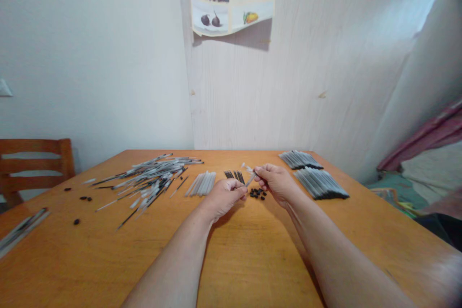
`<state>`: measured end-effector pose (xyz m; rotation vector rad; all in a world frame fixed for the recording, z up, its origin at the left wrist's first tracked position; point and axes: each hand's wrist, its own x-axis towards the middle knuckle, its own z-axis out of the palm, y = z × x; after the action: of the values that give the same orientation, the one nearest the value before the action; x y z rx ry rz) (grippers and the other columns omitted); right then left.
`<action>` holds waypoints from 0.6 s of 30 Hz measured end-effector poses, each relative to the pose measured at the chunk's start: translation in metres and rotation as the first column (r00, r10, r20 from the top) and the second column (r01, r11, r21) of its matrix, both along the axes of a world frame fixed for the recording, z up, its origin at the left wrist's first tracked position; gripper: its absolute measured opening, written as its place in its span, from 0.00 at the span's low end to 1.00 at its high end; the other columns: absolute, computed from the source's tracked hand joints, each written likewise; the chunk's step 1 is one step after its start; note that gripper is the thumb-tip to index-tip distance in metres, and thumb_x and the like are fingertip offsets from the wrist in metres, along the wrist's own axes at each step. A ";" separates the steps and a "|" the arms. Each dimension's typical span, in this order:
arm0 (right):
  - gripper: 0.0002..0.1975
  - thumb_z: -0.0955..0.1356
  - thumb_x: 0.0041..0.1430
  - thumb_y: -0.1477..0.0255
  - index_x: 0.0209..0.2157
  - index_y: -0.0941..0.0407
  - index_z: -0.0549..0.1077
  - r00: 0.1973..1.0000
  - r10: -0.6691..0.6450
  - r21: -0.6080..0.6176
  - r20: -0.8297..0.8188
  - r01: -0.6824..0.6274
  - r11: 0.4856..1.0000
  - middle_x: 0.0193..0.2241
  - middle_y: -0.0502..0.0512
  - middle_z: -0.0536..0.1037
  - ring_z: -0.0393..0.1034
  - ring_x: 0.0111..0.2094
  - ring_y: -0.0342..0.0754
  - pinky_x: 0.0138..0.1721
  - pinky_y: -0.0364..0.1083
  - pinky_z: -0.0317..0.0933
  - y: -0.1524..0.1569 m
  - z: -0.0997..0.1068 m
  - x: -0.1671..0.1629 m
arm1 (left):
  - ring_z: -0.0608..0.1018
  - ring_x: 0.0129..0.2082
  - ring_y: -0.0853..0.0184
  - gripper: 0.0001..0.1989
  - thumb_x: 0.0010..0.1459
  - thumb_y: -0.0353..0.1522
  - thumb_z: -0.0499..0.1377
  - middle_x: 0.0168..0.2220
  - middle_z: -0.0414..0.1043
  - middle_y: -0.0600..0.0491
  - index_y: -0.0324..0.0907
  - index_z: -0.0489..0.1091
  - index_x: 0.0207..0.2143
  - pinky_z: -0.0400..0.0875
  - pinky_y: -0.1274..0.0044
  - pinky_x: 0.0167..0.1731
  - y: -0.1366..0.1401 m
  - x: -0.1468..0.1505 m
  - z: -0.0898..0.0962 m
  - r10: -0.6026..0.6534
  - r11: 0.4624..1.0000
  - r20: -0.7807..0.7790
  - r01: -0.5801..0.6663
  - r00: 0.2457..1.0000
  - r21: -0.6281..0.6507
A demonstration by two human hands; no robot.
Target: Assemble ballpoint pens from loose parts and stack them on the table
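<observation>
Over the middle of the table, both hands meet at a slim translucent pen (250, 180). My left hand (227, 196) is closed round its lower end, thumb on top. With thumb and forefinger, my right hand (275, 182) pinches the upper end, where something dark shows; the fingers partly hide it. Just beneath lie small black plugs (257, 194) in a loose group. Behind the hands are thin dark-tipped refills (234, 174) and a few small clear caps (246, 166). To the left of my left hand, clear pen barrels (201, 184) lie side by side.
A loose heap of pen parts (151, 175) spreads over the table's left side. Two neat rows of pens, a far one (299, 159) and a near one (320, 183), lie at the right. Stray black plugs (85, 198) and a long clear packet (23, 231) are far left, near a wooden chair (36, 163).
</observation>
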<state>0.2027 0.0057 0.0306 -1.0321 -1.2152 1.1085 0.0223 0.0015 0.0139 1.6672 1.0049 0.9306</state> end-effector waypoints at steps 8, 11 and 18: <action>0.16 0.72 0.50 0.59 0.25 0.58 0.69 1.000 -0.021 0.000 0.012 0.021 1.000 0.20 0.48 0.71 0.58 0.18 0.37 0.17 0.38 0.51 0.000 -0.001 -0.003 | 0.64 0.22 0.73 0.10 0.51 0.38 0.61 0.21 0.66 0.58 0.39 0.72 0.25 0.57 0.79 0.26 -0.001 0.003 0.001 0.089 0.993 -0.043 -0.085 0.995 0.078; 0.16 0.71 0.51 0.59 0.29 0.59 0.71 0.998 -0.017 0.004 -0.052 0.018 1.000 0.22 0.50 0.73 0.60 0.19 0.37 0.18 0.38 0.52 0.003 0.000 0.007 | 0.66 0.23 0.72 0.09 0.51 0.37 0.61 0.23 0.70 0.56 0.40 0.73 0.26 0.59 0.79 0.28 0.000 0.003 0.000 0.108 0.992 0.018 -0.109 0.994 0.063; 0.13 0.66 0.53 0.65 0.36 0.59 0.77 0.841 -0.440 0.110 0.316 0.428 0.897 0.28 0.55 0.78 0.69 0.26 0.45 0.28 0.43 0.60 0.032 -0.026 0.056 | 0.68 0.23 0.72 0.10 0.50 0.38 0.62 0.25 0.74 0.53 0.39 0.73 0.28 0.60 0.79 0.28 0.006 -0.002 0.000 0.203 0.979 0.226 -0.203 0.953 -0.027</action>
<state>0.2592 0.0375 0.0044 -1.4262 -1.1734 0.5666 0.0201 0.0074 0.0139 1.4328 1.0315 1.2257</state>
